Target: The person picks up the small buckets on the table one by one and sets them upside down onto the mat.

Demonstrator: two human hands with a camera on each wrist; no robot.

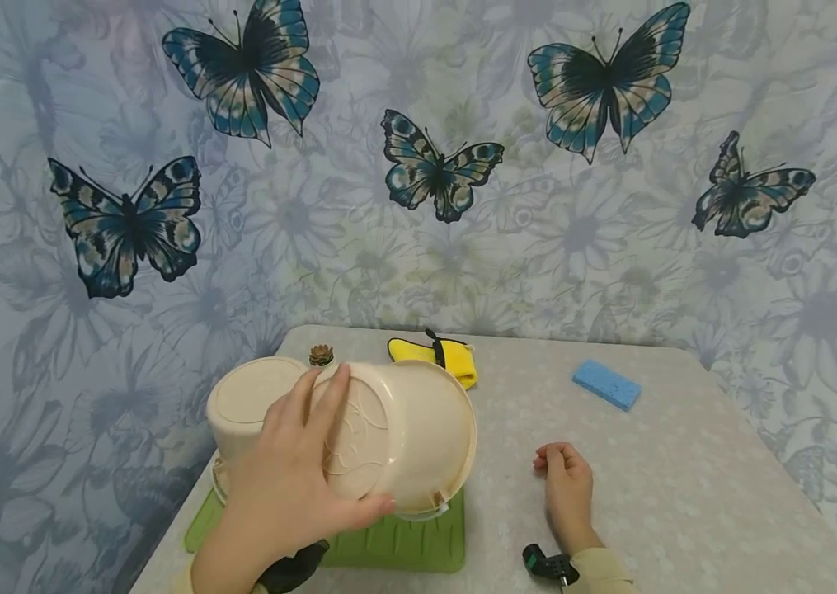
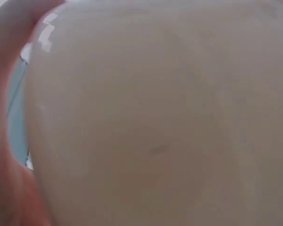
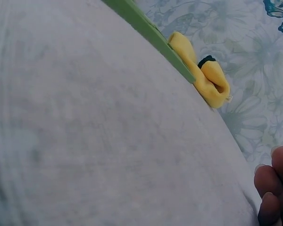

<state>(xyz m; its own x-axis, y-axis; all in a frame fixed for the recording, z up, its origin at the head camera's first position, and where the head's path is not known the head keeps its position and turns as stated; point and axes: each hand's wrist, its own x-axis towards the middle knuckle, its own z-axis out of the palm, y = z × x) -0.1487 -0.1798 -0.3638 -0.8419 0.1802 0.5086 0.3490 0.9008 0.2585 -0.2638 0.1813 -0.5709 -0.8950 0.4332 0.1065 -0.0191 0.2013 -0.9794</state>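
Observation:
My left hand [image 1: 288,470] grips a round cream plastic container [image 1: 429,437] by its base, fingers spread over the top and thumb along the lower side. It is tilted, with its embossed bottom toward me and its rim to the right. In the left wrist view the cream wall [image 2: 155,113] fills nearly everything. Behind the hand, a second cream container [image 1: 258,396] stands bottom up at the left of the green ridged mat [image 1: 403,540]. My right hand [image 1: 569,487] rests on the table, fingers loosely curled with nothing in them.
A folded yellow cloth with a black band [image 1: 455,359] lies at the back of the pale table [image 1: 685,470]. Left of it is a small brown rosette-like thing [image 1: 321,355]. The blue sponge [image 1: 607,384] lies at the back right. A butterfly-patterned wall borders the table.

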